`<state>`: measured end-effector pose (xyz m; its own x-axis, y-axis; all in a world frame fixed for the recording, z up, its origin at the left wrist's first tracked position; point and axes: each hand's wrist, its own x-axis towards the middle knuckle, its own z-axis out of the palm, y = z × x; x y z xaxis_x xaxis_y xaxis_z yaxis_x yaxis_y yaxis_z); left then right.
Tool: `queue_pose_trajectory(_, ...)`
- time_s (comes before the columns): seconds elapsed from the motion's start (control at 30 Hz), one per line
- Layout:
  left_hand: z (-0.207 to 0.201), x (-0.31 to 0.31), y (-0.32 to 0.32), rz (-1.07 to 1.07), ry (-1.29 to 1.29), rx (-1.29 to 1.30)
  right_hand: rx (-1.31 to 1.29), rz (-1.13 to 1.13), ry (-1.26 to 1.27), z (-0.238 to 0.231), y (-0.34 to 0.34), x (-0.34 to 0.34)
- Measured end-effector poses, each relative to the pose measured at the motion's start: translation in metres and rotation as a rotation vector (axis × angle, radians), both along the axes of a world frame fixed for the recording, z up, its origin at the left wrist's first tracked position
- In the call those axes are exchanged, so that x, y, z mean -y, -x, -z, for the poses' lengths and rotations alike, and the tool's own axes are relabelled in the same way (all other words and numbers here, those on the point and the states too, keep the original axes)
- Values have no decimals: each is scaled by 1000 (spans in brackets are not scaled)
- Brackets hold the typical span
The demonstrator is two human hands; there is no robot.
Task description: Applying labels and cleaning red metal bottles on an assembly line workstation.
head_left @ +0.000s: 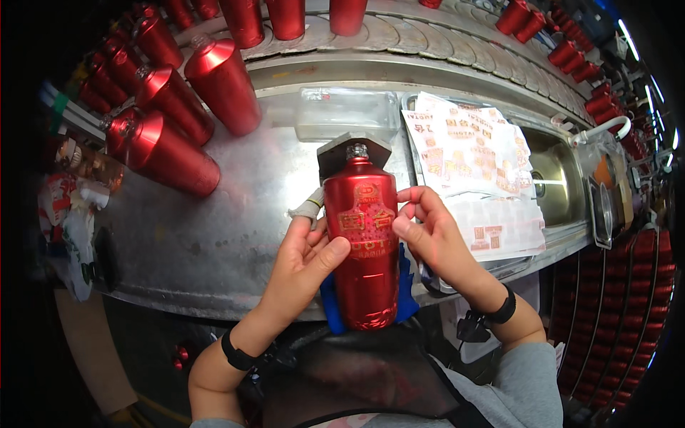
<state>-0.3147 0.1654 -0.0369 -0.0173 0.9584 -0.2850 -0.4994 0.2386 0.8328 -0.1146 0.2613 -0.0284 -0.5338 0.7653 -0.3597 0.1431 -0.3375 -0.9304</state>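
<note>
A glossy red bottle (364,267) with gold lettering lies tilted before me, its clear glass mouth pointing away. Its neck end rests against a dark angular support (332,158), and blue cloth (407,289) shows beneath its lower part. My left hand (308,253) is curled against the bottle's left side, thumb on the red surface; one finger wears a greyish cover. From the right, my right hand (432,232) touches the bottle with bent thumb and fingers, level with the gold lettering. The undersides of the fingers are partly hidden.
White sheets of printed decals (464,150) lie on a tray at right, beside a metal sink (556,171). A clear shallow container (347,114) sits beyond the bottle. Several red bottles (225,85) stand at left; others ride a slatted conveyor (428,36) behind.
</note>
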Motion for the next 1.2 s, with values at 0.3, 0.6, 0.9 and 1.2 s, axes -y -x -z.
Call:
queue_pose_trajectory(0.3,4,-1,-3,4,-31,-68,-34,-25,-79,7,3,9)
queue_pose_trajectory(0.6,6,-1,-1,26,-23,-43,-37,-26,-52,5,3,10)
queue_pose_trajectory(0.9,9,-1,0,43,-22,-29,-2,-39,-87,13,0,9)
queue_pose_trajectory(1.2,6,-2,-1,47,-23,-77,-28,-27,-92,11,2,11)
